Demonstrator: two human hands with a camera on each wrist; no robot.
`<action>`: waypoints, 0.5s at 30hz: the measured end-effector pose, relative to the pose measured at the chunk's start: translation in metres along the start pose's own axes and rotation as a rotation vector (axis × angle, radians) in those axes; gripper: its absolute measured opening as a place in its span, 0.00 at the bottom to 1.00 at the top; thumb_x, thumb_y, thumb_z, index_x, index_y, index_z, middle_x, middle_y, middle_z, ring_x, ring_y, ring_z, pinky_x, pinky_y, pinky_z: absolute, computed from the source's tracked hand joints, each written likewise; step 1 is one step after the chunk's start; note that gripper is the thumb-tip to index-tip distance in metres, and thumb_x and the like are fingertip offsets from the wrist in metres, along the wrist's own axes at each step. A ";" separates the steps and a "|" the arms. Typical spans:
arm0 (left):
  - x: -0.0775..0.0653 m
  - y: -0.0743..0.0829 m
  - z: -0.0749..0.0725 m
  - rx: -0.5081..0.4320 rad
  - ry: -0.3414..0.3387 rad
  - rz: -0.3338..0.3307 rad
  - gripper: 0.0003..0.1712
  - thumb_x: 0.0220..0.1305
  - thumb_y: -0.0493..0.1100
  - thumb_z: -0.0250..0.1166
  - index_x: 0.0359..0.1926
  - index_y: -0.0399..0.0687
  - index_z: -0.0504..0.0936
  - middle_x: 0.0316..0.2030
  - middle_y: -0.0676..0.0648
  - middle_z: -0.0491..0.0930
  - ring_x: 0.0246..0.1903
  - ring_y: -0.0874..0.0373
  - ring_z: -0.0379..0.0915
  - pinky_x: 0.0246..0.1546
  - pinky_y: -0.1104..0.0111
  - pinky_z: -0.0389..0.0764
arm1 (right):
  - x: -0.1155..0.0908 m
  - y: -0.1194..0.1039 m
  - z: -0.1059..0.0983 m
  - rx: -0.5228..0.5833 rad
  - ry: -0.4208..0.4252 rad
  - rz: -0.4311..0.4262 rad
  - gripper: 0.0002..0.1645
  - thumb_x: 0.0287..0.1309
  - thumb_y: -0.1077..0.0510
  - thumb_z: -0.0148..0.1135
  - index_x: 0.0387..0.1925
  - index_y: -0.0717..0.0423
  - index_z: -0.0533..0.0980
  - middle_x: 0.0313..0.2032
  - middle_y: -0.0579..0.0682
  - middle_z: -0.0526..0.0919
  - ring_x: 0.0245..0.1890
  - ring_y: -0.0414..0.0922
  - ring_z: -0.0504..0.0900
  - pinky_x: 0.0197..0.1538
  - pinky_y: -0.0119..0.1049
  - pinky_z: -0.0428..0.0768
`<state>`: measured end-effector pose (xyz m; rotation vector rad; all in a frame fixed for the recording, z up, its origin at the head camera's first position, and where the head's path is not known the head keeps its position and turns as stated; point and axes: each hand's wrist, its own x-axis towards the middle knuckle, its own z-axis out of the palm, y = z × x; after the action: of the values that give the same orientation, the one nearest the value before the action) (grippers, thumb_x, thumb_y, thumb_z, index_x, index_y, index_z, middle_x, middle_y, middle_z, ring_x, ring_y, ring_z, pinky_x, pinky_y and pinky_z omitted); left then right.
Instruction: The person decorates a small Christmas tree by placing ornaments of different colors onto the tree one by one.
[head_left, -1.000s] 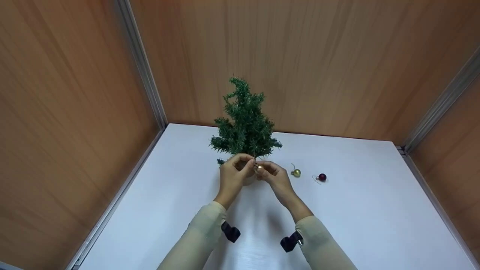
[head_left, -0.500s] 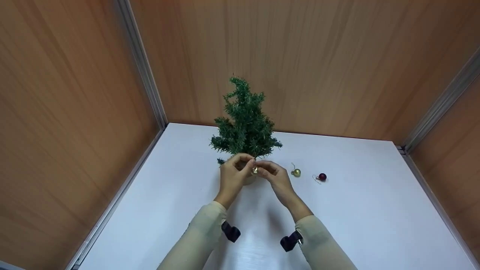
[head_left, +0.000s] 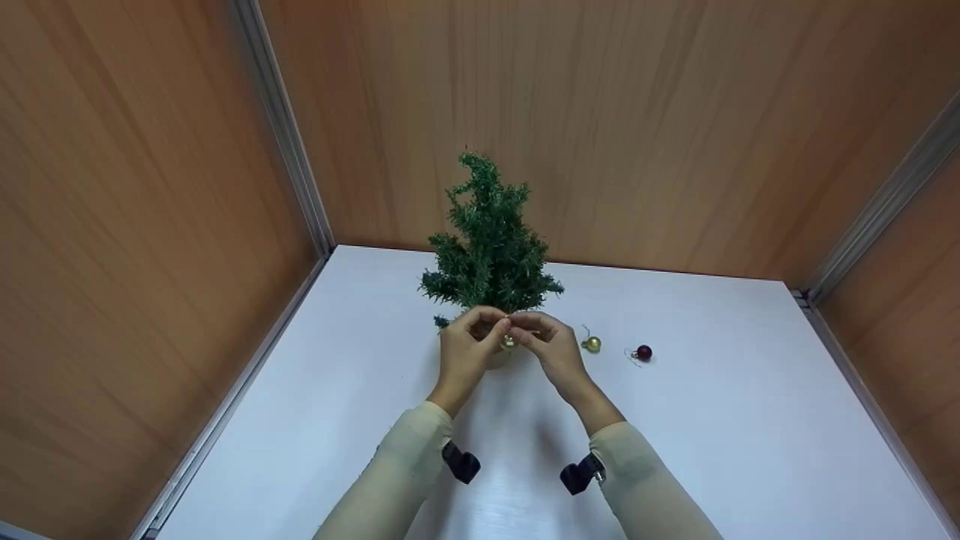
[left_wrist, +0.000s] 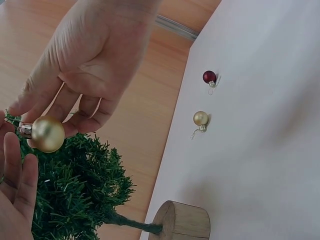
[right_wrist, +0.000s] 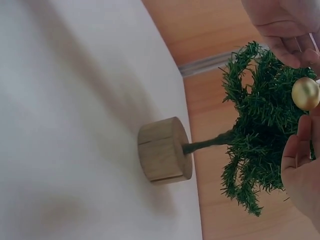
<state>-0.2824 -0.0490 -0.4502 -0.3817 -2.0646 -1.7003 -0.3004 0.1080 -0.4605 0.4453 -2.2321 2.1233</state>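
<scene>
A gold bauble [left_wrist: 48,134] hangs by its thin string in front of the small artificial Christmas tree [head_left: 489,240]. The left hand [head_left: 466,349] pinches the string with thumb and index finger above the bauble's cap. From the other side, the right hand [head_left: 553,352] brings thumb and index fingertips together on the same string, fingers nearly meeting the left ones. In the right wrist view the bauble [right_wrist: 305,93] shows between both hands against the green branches [right_wrist: 265,115]. The tree's round wooden base [right_wrist: 162,150] stands on the white table.
On the table right of the tree lie a second gold bauble [head_left: 592,344] and a dark red bauble [head_left: 643,353], each with a string. Wood-grain panels [head_left: 600,135] with metal edging surround the white table [head_left: 750,405].
The right fingers have let go of the gold bauble's ball and moved up to its string. The bauble now hangs lower between the hands; the left hand has stayed put.
</scene>
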 end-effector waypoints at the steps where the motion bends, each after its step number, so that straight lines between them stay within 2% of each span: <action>1: 0.000 0.000 0.000 0.000 -0.002 0.000 0.06 0.66 0.46 0.67 0.38 0.50 0.84 0.32 0.53 0.83 0.27 0.60 0.77 0.27 0.69 0.80 | 0.000 -0.001 0.000 0.003 -0.001 0.001 0.16 0.61 0.53 0.67 0.48 0.54 0.82 0.48 0.48 0.84 0.48 0.45 0.80 0.53 0.36 0.79; 7: 0.000 -0.001 0.000 0.003 -0.001 0.005 0.06 0.66 0.47 0.67 0.38 0.50 0.84 0.32 0.53 0.83 0.27 0.61 0.77 0.27 0.69 0.80 | 0.001 -0.002 0.002 0.008 0.007 0.009 0.11 0.61 0.58 0.66 0.45 0.56 0.82 0.43 0.47 0.84 0.46 0.44 0.80 0.52 0.37 0.79; 10: 0.000 -0.001 0.001 0.000 0.000 0.001 0.05 0.65 0.46 0.67 0.38 0.50 0.85 0.31 0.53 0.83 0.26 0.61 0.77 0.27 0.70 0.80 | -0.002 -0.011 0.003 0.009 0.005 0.015 0.10 0.61 0.59 0.66 0.44 0.58 0.82 0.42 0.46 0.84 0.45 0.43 0.81 0.52 0.37 0.79; 15: 0.000 0.000 0.002 -0.008 0.009 -0.016 0.05 0.65 0.41 0.68 0.38 0.44 0.85 0.31 0.48 0.84 0.26 0.57 0.78 0.27 0.71 0.80 | 0.001 -0.009 0.003 0.005 -0.002 0.001 0.11 0.60 0.57 0.67 0.43 0.57 0.83 0.42 0.48 0.85 0.45 0.44 0.81 0.50 0.36 0.79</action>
<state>-0.2825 -0.0473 -0.4503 -0.3610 -2.0602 -1.7168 -0.2987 0.1050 -0.4521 0.4466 -2.2288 2.1308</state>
